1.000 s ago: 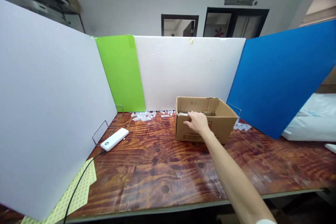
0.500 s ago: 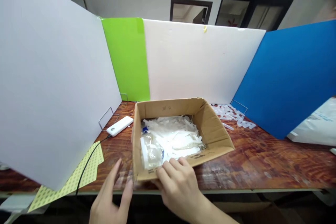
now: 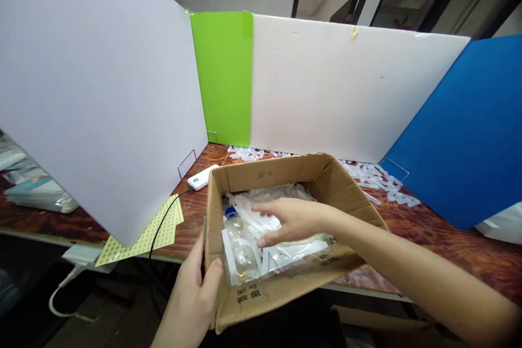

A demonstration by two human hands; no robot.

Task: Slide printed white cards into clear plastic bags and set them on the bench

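An open cardboard box [image 3: 285, 296] sits tilted at the table's front edge, its near side jutting over. Inside lie white and clear plastic pieces [image 3: 253, 217] and a clear bottle [image 3: 240, 244] with a blue cap. My left hand [image 3: 191, 293] grips the box's left wall near the front corner, thumb on the inner side. Over the contents, my right hand [image 3: 291, 220] reaches in with thumb and fingers apart, holding nothing, close to the bottle's right side.
White, green and blue panels [image 3: 350, 87] stand around the wooden table [image 3: 457, 250]. Small translucent pieces [image 3: 371, 176] lie behind the box. On the left are a white power bank [image 3: 202, 178] with a black cable and yellow dotted sheets [image 3: 163, 234].
The box has come nearer and tilted. My left hand has taken hold of its left wall; my right hand has let go of the front rim and moved inside. The view has shifted.
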